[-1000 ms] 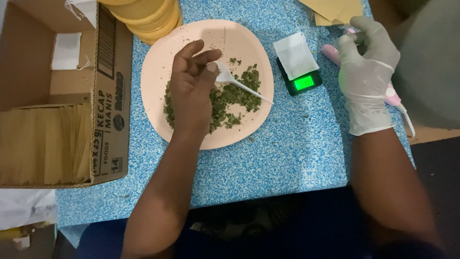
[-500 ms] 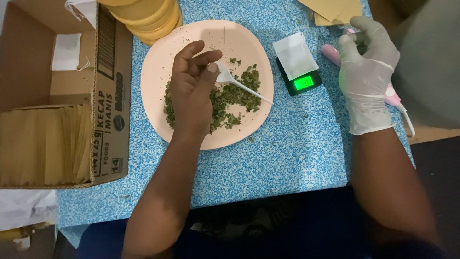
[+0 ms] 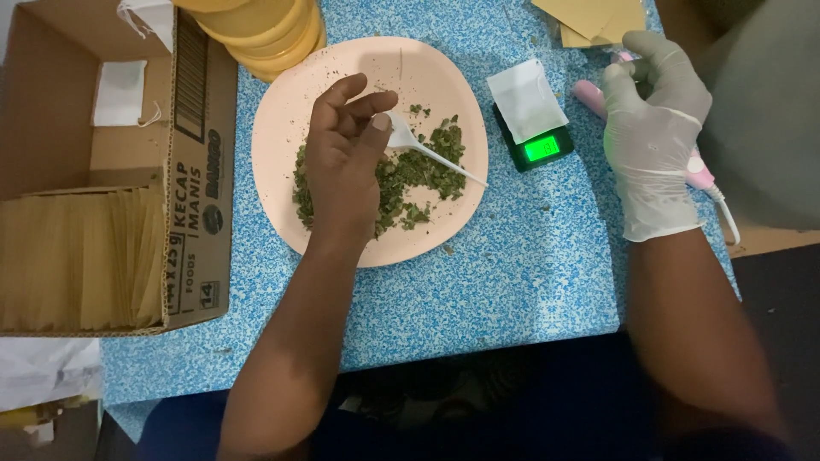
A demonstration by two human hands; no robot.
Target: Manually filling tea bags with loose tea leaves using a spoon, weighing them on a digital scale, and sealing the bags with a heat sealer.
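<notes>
Open desk lies between the pink plate and the near edge. Left side blocked by the cardboard box, close beside the plate. Stacked yellow plates close off the far left. Small scale sits just right of the plate; narrow gap between.

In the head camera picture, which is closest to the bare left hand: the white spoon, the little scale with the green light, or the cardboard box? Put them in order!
From the left hand:
1. White spoon: touching its fingertips, on the pink plate.
2. Little scale: to the right, just off the plate.
3. Cardboard box: to the left, past the plate's rim. It is close to the scale's distance, so this order is not certain.
</notes>
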